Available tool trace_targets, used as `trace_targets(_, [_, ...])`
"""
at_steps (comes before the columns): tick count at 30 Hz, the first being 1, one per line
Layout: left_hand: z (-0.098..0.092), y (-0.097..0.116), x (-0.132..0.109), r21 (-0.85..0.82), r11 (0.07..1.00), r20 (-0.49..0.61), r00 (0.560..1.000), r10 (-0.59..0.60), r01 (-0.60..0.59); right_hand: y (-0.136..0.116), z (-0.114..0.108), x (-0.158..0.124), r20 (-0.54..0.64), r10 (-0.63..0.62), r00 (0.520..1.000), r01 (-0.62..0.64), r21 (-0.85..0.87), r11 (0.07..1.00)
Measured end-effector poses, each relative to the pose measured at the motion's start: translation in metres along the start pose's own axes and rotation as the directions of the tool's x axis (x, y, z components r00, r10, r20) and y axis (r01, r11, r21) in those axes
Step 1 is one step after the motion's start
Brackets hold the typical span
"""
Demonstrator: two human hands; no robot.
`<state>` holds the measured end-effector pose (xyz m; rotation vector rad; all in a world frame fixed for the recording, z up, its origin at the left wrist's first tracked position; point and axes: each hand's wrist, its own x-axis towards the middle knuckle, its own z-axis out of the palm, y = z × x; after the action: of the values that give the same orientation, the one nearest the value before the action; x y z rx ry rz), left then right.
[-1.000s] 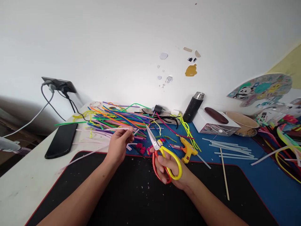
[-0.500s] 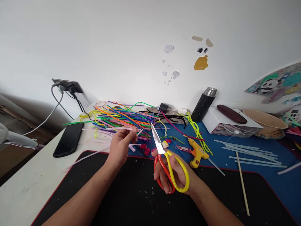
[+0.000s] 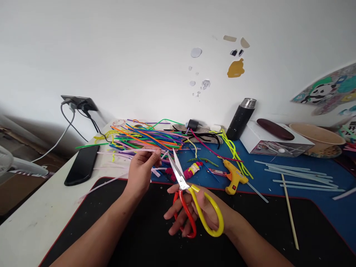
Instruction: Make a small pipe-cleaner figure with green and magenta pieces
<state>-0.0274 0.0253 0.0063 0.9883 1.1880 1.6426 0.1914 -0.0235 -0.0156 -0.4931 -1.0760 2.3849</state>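
Pinched in the fingers of my left hand [image 3: 141, 168] is a pale pink pipe cleaner [image 3: 132, 150], its short end poking out past the fingertips. My right hand [image 3: 207, 211] has its fingers and thumb through the handles of a pair of scissors [image 3: 182, 181], one handle red and one yellow. The blades are parted, with their tips right beside the pipe cleaner's end; whether they touch it I cannot tell. Behind my left hand lies a heap of coloured pipe cleaners [image 3: 150, 138]. A fuzzy pink, yellow and white piece [image 3: 191, 170] lies beyond the scissors.
A yellow glue gun [image 3: 235, 178] lies right of the scissors, near several translucent glue sticks [image 3: 300, 170] and a wooden stick [image 3: 289, 211]. A black phone [image 3: 81, 165] is at left. A dark flask [image 3: 241, 118] and a white box [image 3: 275, 137] stand along the wall.
The scissors have moved left towards the pipe cleaner's end, and their blades have opened as my right fingers spread. My left hand stays nearly still. The view has shifted slightly.
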Motion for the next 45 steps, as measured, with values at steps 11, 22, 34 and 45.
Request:
trace_targets(11, [0.0,0.001,-0.004,0.078,0.994,0.003,0.997,0.082,-0.082,-0.014,0.013,0.0,-0.291,-0.073,0.954,-0.03,-0.332,0.943])
trace_targets(22, [0.009,0.011,-0.015,0.171,0.977,0.068,0.991,0.117,-0.127,-0.02,0.022,-0.002,-0.374,-0.059,0.925,-0.087,-0.362,0.928])
trace_targets(34, [0.007,0.009,-0.018,0.219,0.963,0.093,0.986,0.137,-0.155,-0.023,0.022,-0.003,-0.402,-0.082,0.912,-0.096,-0.404,0.91])
trace_targets(45, [0.007,0.006,-0.017,0.238,0.955,0.106,0.982,0.154,-0.175,-0.024,0.023,-0.002,-0.409,-0.077,0.909,-0.104,-0.401,0.91])
